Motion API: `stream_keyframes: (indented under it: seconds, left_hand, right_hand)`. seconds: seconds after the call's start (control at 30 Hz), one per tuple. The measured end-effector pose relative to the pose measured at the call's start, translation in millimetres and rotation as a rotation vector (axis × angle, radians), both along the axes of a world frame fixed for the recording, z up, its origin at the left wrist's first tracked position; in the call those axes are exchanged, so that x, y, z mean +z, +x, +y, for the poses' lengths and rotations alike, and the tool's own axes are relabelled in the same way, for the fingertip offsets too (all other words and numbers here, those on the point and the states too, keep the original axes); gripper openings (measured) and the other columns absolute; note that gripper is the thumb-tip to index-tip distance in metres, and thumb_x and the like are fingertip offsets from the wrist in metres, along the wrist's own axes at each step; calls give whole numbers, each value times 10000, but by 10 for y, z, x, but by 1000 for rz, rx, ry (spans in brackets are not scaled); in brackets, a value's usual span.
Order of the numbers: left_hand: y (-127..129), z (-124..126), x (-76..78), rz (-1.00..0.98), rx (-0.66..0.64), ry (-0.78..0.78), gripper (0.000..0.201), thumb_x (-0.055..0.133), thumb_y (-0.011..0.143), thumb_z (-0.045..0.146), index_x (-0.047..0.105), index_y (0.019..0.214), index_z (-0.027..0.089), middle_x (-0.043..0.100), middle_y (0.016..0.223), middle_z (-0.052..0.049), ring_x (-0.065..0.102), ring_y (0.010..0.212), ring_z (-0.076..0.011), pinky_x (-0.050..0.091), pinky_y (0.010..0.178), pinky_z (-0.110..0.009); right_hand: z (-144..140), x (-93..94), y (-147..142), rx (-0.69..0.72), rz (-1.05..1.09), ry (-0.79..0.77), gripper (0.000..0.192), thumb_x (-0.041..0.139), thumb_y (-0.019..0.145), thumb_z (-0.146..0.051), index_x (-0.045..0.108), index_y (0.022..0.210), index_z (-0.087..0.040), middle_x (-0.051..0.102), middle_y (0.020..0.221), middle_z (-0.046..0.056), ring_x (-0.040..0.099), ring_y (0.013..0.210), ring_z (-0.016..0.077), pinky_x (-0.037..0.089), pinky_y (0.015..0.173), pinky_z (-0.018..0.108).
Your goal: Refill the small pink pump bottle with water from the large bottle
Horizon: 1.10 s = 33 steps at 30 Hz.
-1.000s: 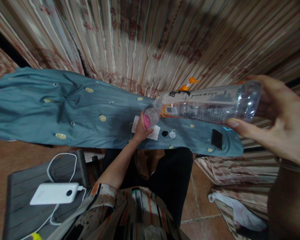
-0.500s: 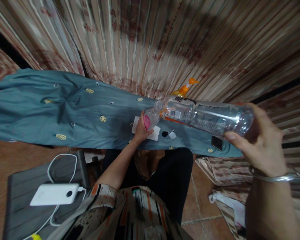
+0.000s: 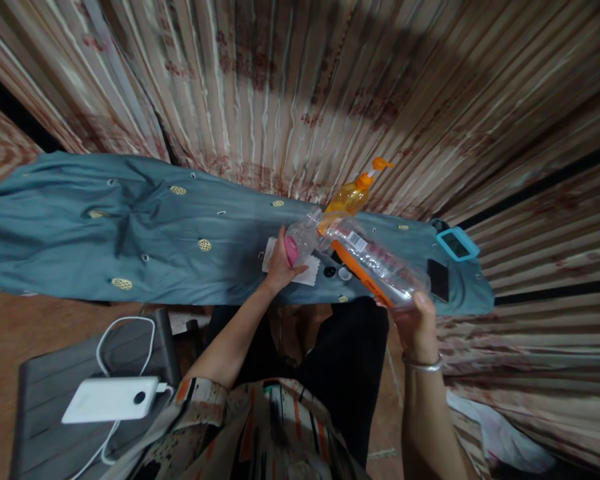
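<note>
- Right grip [image 3: 414, 320] clasped the clear bottle [image 3: 375, 260] at its base, neck tipped toward ten o'clock.
- Left grip [image 3: 281, 263] held the small bottle [image 3: 300, 241] on the worktop [image 3: 130, 233].
- I judged the mouths needed lining up and a slow tilt.

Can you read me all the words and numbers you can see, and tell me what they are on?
No text can be read.
Big clear bottle in the right hand: a label with a barcode, print too blurred.
Small bottle in the left hand: no words visible.
Orange pump bottle: no words visible.
</note>
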<state>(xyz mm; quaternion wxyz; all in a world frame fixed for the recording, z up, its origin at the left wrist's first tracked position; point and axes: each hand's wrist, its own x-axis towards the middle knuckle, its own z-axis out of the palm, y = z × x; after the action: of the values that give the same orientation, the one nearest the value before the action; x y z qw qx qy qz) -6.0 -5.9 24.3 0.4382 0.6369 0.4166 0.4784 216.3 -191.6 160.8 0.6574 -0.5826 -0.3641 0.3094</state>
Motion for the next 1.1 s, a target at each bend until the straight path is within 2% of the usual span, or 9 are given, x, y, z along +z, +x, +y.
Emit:
stream_keyframes:
  seconds: [0.1,0.2,0.37,0.57,0.73,0.8,0.9,1.0,1.1]
  left_hand:
    - [-20,-3,31,14,-15,4,1441,1020,524,376,141,1653,204,325,1705,-236,331,1610,-416,244,1349,-571]
    - [-32,-15,61,3,-17,3,1435,1006,539,364,124,1661,214,325,1712,-226,325,1620,-392,241,1358,-548]
    - [-47,-66,132,-56,-32,-33,1443,995,547,365,105,1675,229,209,1767,-205,255,1654,-368,202,1380,-514]
    - [-14,-92,175,-93,-47,-51,1504,986,584,434,-27,1677,234,273,1739,-230,307,1633,-368,234,1362,-546]
    - [-129,-149,98,-102,30,-60,1513,968,585,580,-31,1674,254,91,1782,-252,122,1682,-396,139,1365,-584]
    - [-280,-277,80,-140,70,-65,1393,891,685,642,-28,1673,297,86,1790,-222,110,1687,-376,140,1360,-590]
    - [-565,-608,104,-182,99,-124,1183,748,816,702,-7,1667,379,168,1787,-159,184,1679,-342,235,1338,-585]
    - [-802,-1004,183,-219,87,-125,1141,747,788,735,111,1662,369,306,1744,-149,301,1642,-352,308,1322,-571]
    - [-927,-1320,276,-237,34,-137,1161,825,685,731,279,1615,300,452,1657,-171,445,1562,-380,403,1280,-562]
  right_hand:
    - [-15,-236,-83,4,205,-36,466,707,798,-610,746,1071,-235,805,922,43,756,721,220,659,703,389]
    - [-39,-404,-165,15,376,-63,460,725,797,-609,752,1058,-231,814,886,49,750,673,209,639,600,336]
    - [-78,-602,-318,69,605,-103,478,741,783,-633,764,1056,-241,815,885,46,737,678,199,641,616,334]
    - [-149,-748,-578,169,799,-176,516,714,777,-704,778,1025,-256,819,955,64,708,716,187,608,641,317]
    - [-179,-770,-831,266,901,-219,516,628,837,-727,782,1074,-295,823,1050,72,698,771,198,566,625,309]
    - [-171,-775,-932,304,932,-240,513,628,836,-725,786,1071,-297,825,1048,66,707,794,203,558,622,301]
    - [-135,-813,-1098,357,971,-268,490,651,825,-714,784,1057,-303,827,1055,44,734,875,226,567,637,309]
    - [-74,-898,-1289,422,1004,-311,484,650,830,-709,774,1030,-286,829,1021,37,744,862,228,583,657,325]
    - [3,-998,-1485,505,1020,-352,509,615,843,-720,752,1018,-263,818,935,44,733,788,229,587,637,341]
